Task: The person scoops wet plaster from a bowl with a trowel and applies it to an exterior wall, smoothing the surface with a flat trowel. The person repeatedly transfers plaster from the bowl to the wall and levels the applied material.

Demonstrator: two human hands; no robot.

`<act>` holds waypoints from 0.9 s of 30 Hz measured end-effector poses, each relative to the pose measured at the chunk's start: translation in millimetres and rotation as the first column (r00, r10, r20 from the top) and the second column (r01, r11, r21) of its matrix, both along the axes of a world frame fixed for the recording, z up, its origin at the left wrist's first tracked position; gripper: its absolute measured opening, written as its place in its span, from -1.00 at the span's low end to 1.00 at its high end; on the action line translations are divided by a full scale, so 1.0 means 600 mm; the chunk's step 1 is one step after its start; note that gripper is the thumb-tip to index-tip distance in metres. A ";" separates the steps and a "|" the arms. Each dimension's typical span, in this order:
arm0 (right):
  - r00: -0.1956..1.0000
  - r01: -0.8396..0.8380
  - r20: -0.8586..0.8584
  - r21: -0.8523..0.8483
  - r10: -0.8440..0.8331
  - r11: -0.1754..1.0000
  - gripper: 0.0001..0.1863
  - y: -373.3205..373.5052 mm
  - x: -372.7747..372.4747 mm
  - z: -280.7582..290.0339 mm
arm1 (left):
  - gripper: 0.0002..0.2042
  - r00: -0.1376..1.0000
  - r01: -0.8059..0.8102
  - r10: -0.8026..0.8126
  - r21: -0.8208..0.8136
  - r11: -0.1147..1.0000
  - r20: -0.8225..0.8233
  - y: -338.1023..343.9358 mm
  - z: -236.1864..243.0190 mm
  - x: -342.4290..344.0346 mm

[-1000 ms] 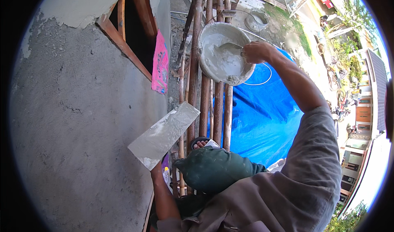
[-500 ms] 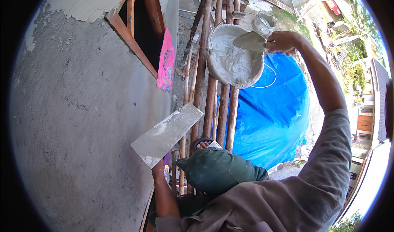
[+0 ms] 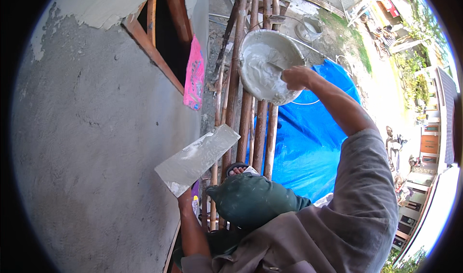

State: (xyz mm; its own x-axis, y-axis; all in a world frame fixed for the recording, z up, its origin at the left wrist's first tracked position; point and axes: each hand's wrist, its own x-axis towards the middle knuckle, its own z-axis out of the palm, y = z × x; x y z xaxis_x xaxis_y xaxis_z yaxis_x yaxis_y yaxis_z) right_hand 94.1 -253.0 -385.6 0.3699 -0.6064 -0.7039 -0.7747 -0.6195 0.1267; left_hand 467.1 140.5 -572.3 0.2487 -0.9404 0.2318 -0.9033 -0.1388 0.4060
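Below the pale rectangular plasterer's board (image 3: 197,158), my left hand (image 3: 185,197) grips it from underneath, its fingers mostly hidden; wet grey plaster coats the board's face. My right hand (image 3: 294,78) is closed on a trowel (image 3: 275,66) dipped into the grey mortar (image 3: 262,75) inside a round bucket (image 3: 248,40). The bucket rests on bamboo poles, and much of the trowel's blade is hidden in the mortar.
A rough plastered wall (image 3: 87,142) fills the left, with a wooden-framed opening (image 3: 147,45) and pink bag (image 3: 194,72). Bamboo scaffold poles (image 3: 258,138) support my bent knee and sandalled foot (image 3: 237,169). A blue tarpaulin (image 3: 304,147) lies below; houses (image 3: 427,145) line the right.
Half a second ago the trowel was raised above the bucket's right side; my right hand has since moved down and left, pushing it into the mortar. The board stays nearly where it was.
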 end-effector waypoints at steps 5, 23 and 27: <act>0.981 -0.153 -0.134 -0.093 0.140 0.984 -0.78 0.052 0.008 0.048 | -0.59 0.999 -0.010 0.009 -0.010 1.000 -0.052 -0.024 -0.011 -0.007; 0.936 -0.199 -0.318 -0.127 0.150 0.972 -0.66 -0.094 0.110 -0.026 | -0.58 0.999 -0.036 0.037 0.044 0.998 -0.022 0.018 -0.006 0.001; 0.943 -0.201 -0.286 -0.090 0.168 0.975 -0.66 -0.037 0.088 0.007 | -0.58 0.999 -0.049 0.050 0.038 0.998 -0.019 0.014 -0.004 0.002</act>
